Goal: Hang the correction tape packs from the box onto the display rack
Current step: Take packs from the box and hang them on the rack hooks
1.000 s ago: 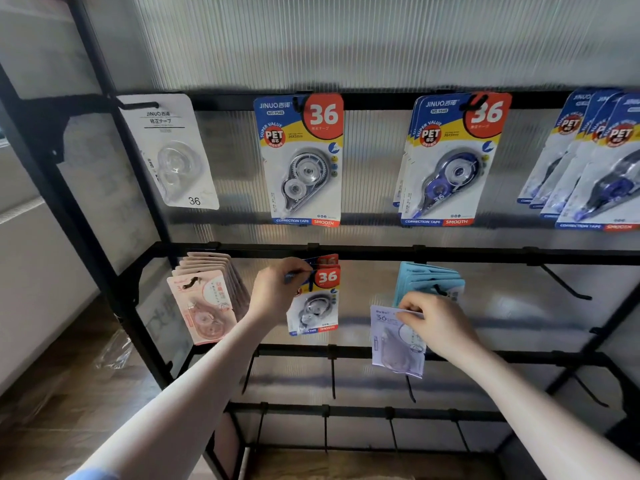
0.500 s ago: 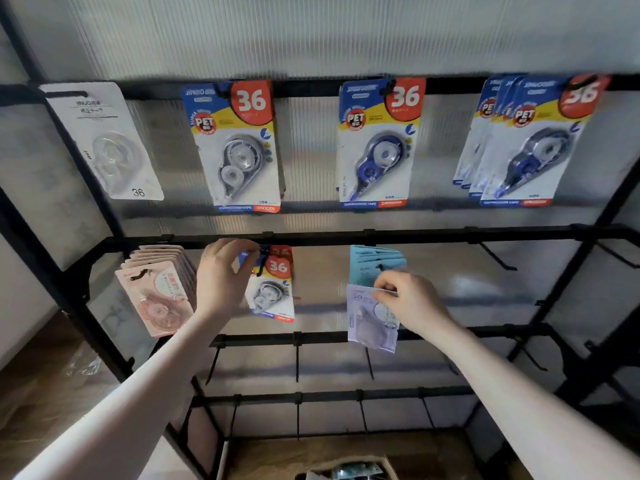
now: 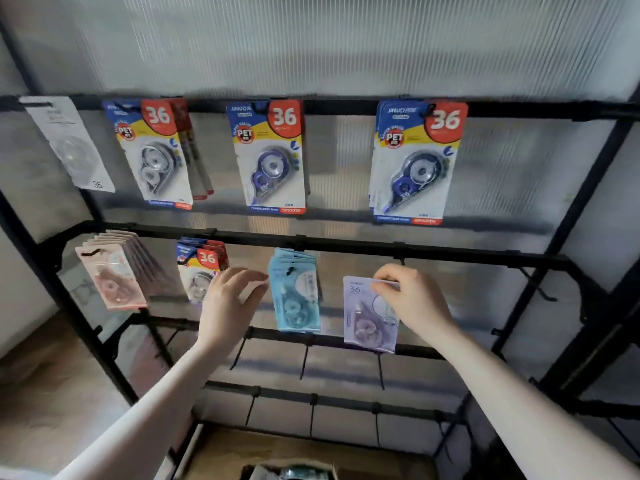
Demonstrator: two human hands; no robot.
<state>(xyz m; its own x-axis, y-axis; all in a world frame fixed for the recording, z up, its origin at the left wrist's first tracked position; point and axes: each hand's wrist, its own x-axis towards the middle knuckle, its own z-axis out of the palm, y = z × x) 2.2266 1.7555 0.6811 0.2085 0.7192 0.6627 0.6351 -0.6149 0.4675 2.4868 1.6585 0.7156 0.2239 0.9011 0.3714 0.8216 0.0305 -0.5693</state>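
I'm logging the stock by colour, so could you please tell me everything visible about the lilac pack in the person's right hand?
The lilac pack is a flat card with a clear blister over a pale purple dispenser, with "36" printed at its top left. It hangs roughly upright in front of the second rail, right of the light blue packs. The right hand pinches its top right corner; no hook through it can be seen.

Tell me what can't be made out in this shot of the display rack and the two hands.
All in the head view:
- Hook for the lilac pack: the right hand pinches the pack's top corner and covers the hole.
- Box: cut off by the bottom edge; contents unclear.
- Small print on the white pack: blurred and too small.
- Lower part of the second-row "36" pack: partly behind the open left hand.
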